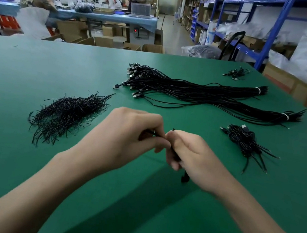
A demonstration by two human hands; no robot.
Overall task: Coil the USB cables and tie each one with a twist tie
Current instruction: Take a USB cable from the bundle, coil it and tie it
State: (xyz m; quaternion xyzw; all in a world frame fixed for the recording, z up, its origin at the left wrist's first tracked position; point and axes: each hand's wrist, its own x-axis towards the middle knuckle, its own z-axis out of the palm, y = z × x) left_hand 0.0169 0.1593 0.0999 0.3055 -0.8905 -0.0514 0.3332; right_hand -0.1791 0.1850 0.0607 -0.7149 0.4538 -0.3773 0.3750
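A flat green mat-covered table fills the foreground of a stockroom. Blue metal shelving stands to the right, brown cardboard boxes sit on the floor beyond the table edge, and two people are at a far blue-covered bench.

On the mat lie two long bundles of black USB cables, a farther one and a nearer one, each bound near its right end by a white band. To the left is one loose heap of thin black twist ties. There are two small piles of coiled cables: one near right, one far right.

The left hand and right hand meet above the middle of the mat, fingertips touching. The left pinches a thin black strand. The right fist is closed tightly round a folded black cable, whose end pokes out below the palm.
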